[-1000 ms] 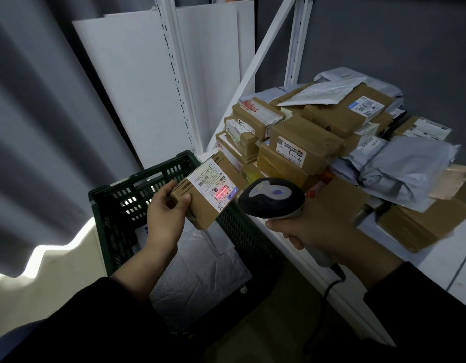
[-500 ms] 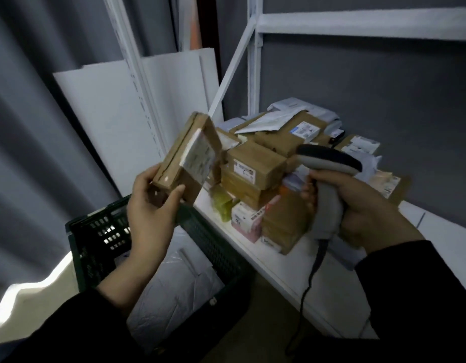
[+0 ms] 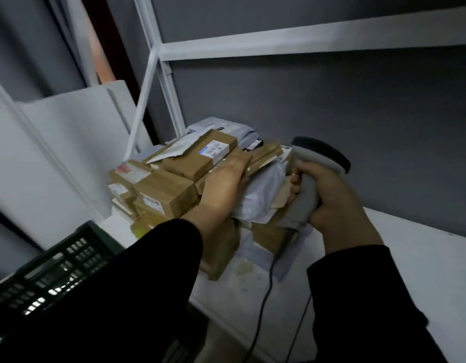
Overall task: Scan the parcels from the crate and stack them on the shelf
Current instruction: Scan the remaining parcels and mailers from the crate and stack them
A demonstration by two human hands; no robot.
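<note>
- Parcels (image 3: 171, 191): heaped at the left end of the white shelf (image 3: 399, 258). Mostly brown cardboard boxes, with a few grey poly mailers (image 3: 260, 197) jammed into the pile's right side.
- Left hand (image 3: 224, 182) lies on top of the pile, fingers reaching over a brown box (image 3: 265, 153) just right of the big labelled box (image 3: 200, 159). It's too blurry to say if the grip is closed round that box or the fingers are just flat on it, so I can't tell.
- Right hand (image 3: 336, 208) has its grip wrapped round the handle of the scanner (image 3: 313, 163), held just right of the pile. Its cable (image 3: 263, 305) dangles below.
- Crate (image 3: 56, 263), dark green, sits lower-left of the pile, off the shelf edge. Can't see what's inside from here.
- Handling, my guess: the small boxes look light and stiff, an easy one-hand job. I'd take one across two opposite side faces, thumb on one and fingers on the other, label kept free for the scanner. The taped faces may be a bit slick.
- The mailers look floppy and slippery. Pinch a corner and they'll probably sag, so I'd grab round the middle or scoop from underneath.
- The pile looks lumpy on its mailer side, and a box set there could slide. I'd land stiff boxes on other boxes.
</note>
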